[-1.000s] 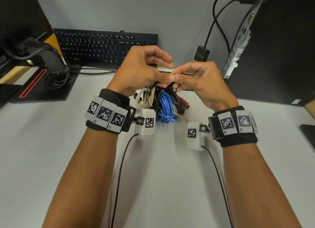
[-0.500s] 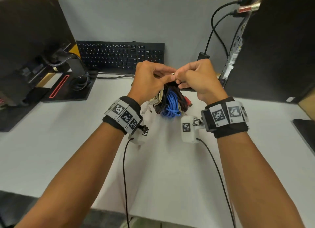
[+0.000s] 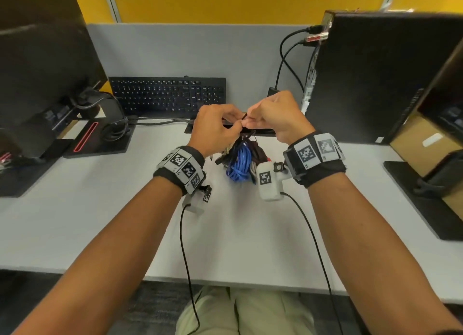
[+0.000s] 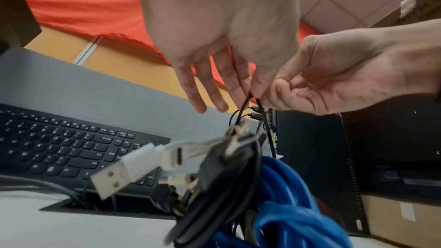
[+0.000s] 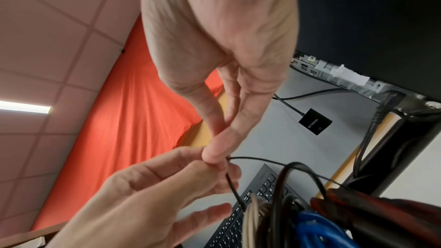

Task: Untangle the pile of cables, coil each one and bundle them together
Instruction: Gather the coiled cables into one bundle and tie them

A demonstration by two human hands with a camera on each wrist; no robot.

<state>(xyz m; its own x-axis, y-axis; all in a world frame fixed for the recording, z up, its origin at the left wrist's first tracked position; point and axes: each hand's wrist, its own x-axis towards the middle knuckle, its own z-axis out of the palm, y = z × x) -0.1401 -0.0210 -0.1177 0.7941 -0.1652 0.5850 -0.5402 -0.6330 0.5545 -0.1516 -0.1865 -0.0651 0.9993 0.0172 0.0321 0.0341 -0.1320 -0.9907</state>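
A bundle of coiled cables (image 3: 240, 159) hangs under my two hands over the white desk (image 3: 100, 209). It holds a blue cable (image 3: 239, 165), black cables (image 4: 214, 186), beige ones (image 5: 257, 212), a dark red one (image 5: 372, 214) and a white USB plug (image 4: 114, 174). A thin black cord (image 4: 243, 108) rises from the top of the bundle. My left hand (image 3: 236, 125) pinches it between thumb and finger, and my right hand (image 3: 248, 120) pinches it right beside. I cannot tell whether the bundle's bottom touches the desk.
A black keyboard (image 3: 167, 96) lies behind the hands. A monitor stand (image 3: 100, 139) is at the left, and a black computer tower (image 3: 375, 79) with plugged-in cables at the right. A second stand base (image 3: 426, 197) sits at the far right. The wrist camera leads (image 3: 185, 247) trail toward me.
Both hands have moved away from me and stayed together. The small pale piece between the fingertips is gone from view; a thin black cord is pinched there now. The head view has pulled back.
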